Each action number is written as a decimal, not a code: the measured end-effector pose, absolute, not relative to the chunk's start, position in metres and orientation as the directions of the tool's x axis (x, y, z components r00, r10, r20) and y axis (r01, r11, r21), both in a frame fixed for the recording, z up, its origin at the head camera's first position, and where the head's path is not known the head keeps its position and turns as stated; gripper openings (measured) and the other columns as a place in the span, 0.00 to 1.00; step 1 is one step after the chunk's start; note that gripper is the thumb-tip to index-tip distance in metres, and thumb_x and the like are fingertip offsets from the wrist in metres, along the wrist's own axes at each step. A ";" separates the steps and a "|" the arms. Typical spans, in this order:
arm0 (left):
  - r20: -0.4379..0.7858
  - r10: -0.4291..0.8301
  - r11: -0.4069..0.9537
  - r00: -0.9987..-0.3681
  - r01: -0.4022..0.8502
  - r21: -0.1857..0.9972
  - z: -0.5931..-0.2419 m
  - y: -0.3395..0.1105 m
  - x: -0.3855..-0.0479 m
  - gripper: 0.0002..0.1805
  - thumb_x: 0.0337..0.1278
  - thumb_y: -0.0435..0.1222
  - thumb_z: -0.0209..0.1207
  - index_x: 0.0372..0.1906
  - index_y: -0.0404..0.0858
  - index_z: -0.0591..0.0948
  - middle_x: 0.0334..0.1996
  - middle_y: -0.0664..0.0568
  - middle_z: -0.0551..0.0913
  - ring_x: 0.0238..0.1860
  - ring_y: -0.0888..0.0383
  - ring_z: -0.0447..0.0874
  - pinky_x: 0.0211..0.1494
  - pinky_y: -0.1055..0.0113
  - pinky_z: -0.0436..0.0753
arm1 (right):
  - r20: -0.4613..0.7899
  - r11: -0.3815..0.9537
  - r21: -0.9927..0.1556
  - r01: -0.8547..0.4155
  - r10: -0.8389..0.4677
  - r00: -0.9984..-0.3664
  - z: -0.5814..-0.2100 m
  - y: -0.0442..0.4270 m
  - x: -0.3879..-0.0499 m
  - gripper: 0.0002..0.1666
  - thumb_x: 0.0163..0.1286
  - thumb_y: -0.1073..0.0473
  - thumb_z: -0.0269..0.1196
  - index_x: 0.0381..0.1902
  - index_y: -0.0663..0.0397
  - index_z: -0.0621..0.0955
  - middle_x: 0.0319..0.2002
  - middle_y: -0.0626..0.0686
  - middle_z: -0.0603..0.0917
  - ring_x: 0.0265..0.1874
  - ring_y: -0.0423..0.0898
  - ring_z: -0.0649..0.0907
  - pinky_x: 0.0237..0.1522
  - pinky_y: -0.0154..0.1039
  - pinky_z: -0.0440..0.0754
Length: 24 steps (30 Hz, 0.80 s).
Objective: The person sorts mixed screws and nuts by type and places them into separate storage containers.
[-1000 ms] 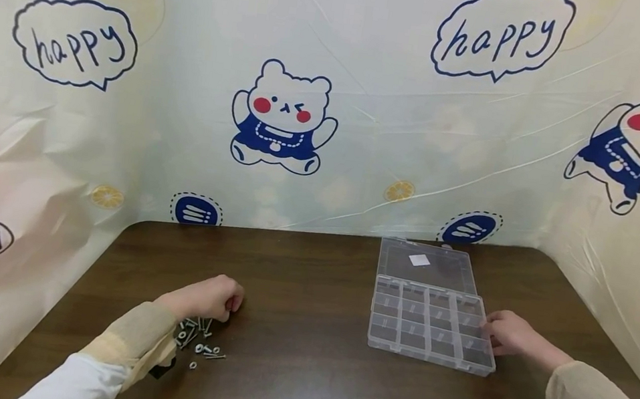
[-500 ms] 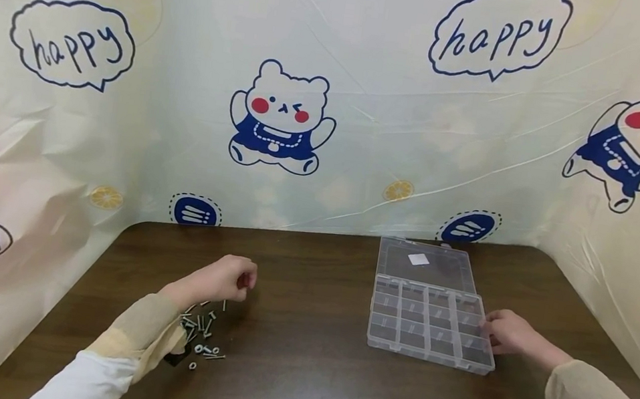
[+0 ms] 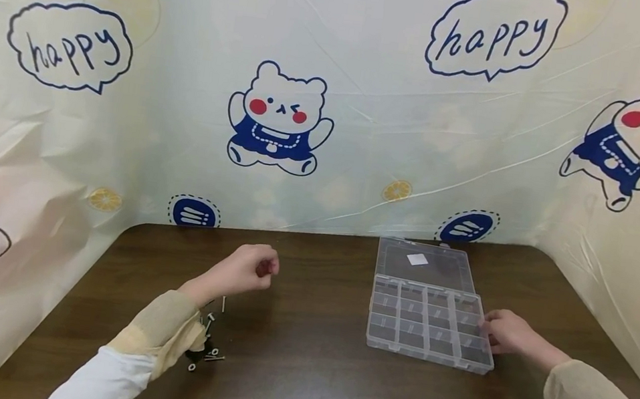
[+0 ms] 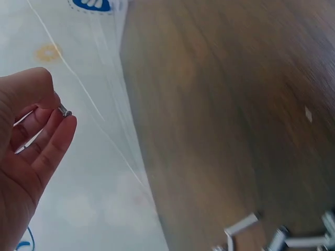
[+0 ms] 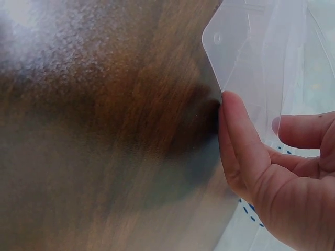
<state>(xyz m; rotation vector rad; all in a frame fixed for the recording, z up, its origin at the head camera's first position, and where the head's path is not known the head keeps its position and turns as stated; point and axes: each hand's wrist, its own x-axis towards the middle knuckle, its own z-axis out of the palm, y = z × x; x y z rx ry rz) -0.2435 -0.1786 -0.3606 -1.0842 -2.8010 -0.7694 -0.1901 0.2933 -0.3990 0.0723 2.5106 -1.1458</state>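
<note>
Firstly, nearest lie loose screws [image 3: 209,325] and nuts [image 3: 191,367], partly hidden by the left cuff [image 3: 160,330]; if it hangs too low, it might sweep them. At the right, the right hand [image 3: 511,332] grips the wall of the clear box [image 3: 423,357]; pulling could shift it. The left hand [image 3: 240,270] pinches a small metal piece [image 4: 64,110], which a weak pinch may drop. Between hand and box, the table [image 3: 311,313] offers open room; behind, the lid [image 3: 444,273] comes near the far edge, before the curtain [image 3: 352,183]

A pale sheet [image 3: 183,134] printed with cartoon bears [image 3: 276,141] hangs behind a brown table [image 3: 311,360].
</note>
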 end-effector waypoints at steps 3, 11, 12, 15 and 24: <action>0.240 0.628 0.612 -0.740 0.661 0.434 -0.358 -0.169 -0.244 0.10 0.40 0.24 0.58 0.26 0.43 0.75 0.24 0.58 0.72 0.25 0.63 0.71 0.28 0.72 0.75 | -0.357 0.670 -0.715 0.198 -0.107 -0.928 -0.399 0.293 -0.190 0.20 0.64 0.68 0.45 0.45 0.87 0.65 0.35 0.69 0.75 0.34 0.53 0.79 0.35 0.47 0.80; 0.329 0.658 0.528 -0.678 0.726 0.440 -0.349 -0.146 -0.248 0.10 0.40 0.23 0.58 0.27 0.41 0.76 0.26 0.55 0.75 0.26 0.64 0.73 0.30 0.72 0.76 | -0.352 0.665 -0.720 0.198 -0.104 -0.930 -0.401 0.294 -0.190 0.21 0.64 0.68 0.45 0.45 0.88 0.65 0.35 0.69 0.75 0.33 0.52 0.79 0.35 0.46 0.80; 0.335 0.661 0.519 -0.672 0.731 0.443 -0.348 -0.143 -0.249 0.10 0.41 0.23 0.58 0.27 0.41 0.76 0.26 0.54 0.76 0.26 0.64 0.74 0.30 0.72 0.76 | -0.352 0.664 -0.721 0.199 -0.103 -0.930 -0.401 0.294 -0.190 0.21 0.64 0.68 0.45 0.45 0.88 0.65 0.35 0.69 0.75 0.33 0.52 0.79 0.35 0.47 0.80; 0.341 0.666 0.504 -0.663 0.738 0.449 -0.344 -0.134 -0.250 0.09 0.42 0.24 0.59 0.28 0.41 0.76 0.26 0.54 0.76 0.27 0.64 0.74 0.31 0.73 0.76 | -0.354 0.665 -0.719 0.200 -0.104 -0.929 -0.400 0.293 -0.191 0.21 0.65 0.68 0.45 0.46 0.88 0.65 0.36 0.69 0.74 0.33 0.53 0.78 0.35 0.47 0.80; 0.338 0.679 0.502 -0.651 0.749 0.433 -0.338 -0.106 -0.253 0.07 0.43 0.25 0.58 0.28 0.40 0.77 0.27 0.55 0.77 0.28 0.64 0.74 0.32 0.73 0.76 | -0.367 0.674 -0.710 0.206 -0.105 -0.924 -0.400 0.293 -0.191 0.21 0.66 0.67 0.45 0.47 0.88 0.65 0.37 0.70 0.74 0.34 0.53 0.78 0.35 0.46 0.80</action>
